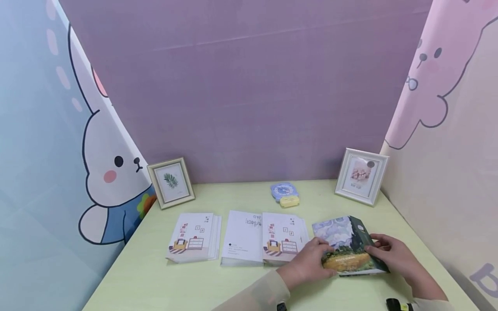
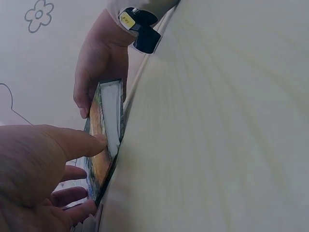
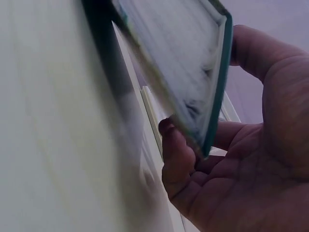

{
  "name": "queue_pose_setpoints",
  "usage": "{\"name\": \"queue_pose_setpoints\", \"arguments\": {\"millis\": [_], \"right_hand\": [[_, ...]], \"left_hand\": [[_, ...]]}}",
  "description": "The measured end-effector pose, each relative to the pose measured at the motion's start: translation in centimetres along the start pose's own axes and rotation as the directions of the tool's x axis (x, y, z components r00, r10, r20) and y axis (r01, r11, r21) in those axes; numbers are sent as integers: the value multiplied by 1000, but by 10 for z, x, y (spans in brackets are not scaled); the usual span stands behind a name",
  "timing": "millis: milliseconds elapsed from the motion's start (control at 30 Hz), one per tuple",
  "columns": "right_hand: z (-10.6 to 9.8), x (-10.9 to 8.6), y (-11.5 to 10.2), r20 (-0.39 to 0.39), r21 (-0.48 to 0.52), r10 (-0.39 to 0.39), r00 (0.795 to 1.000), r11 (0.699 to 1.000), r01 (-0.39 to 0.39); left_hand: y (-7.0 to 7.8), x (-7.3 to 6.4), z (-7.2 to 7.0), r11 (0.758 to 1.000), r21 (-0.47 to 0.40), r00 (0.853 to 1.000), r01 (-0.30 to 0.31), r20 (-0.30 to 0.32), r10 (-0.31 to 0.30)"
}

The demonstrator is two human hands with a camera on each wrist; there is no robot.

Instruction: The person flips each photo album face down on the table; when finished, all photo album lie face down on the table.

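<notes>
A book (image 1: 342,246) with a painted landscape cover of clouds, dark trees and a golden field is at the right front of the table, between both hands. My left hand (image 1: 307,265) grips its left side; in the left wrist view the thumb (image 2: 87,145) lies along the lower edge. My right hand (image 1: 394,255) holds the dark green right side, thumb on the cover. In the right wrist view the white page edges (image 3: 174,53) show, tilted over the tabletop, and curled fingers (image 3: 178,154) are at the green cover's corner.
To the left lie a white booklet stack (image 1: 190,237), a white text-printed book (image 1: 241,237) and another booklet stack (image 1: 282,237). Behind them are a blue round object (image 1: 284,191) and a small yellow one (image 1: 289,201). Picture frames (image 1: 171,181) stand at both back corners.
</notes>
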State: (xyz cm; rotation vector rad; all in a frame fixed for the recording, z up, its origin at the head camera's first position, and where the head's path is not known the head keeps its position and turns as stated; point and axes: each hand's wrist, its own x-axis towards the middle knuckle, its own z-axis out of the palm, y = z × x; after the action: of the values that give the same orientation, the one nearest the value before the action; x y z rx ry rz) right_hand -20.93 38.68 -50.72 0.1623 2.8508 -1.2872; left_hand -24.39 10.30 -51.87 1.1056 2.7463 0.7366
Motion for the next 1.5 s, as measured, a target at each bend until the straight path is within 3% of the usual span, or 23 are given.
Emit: {"name": "queue_pose_setpoints", "arguments": {"millis": [300, 933, 1133, 1300, 1500], "right_hand": [[1, 0, 4, 21, -27, -60, 998, 998, 61], [5, 1, 6, 27, -45, -77, 997, 996, 78], [5, 0, 6, 19, -19, -80, 997, 997, 81], [4, 0, 0, -27, -31, -91, 995, 995, 90], [6, 3, -12, -117, -67, -176, 977, 983, 169]], "left_hand": [[0, 1, 0, 1000, 20, 1000, -22, -21, 22], [0, 0, 0, 1000, 19, 1000, -20, -17, 21], [0, -1, -2, 996, -87, 1000, 3, -21, -5], [-1, -3, -5, 987, -163, 999, -18, -54, 9], [-5, -5, -14, 972, -228, 994, -51, -108, 27]]}}
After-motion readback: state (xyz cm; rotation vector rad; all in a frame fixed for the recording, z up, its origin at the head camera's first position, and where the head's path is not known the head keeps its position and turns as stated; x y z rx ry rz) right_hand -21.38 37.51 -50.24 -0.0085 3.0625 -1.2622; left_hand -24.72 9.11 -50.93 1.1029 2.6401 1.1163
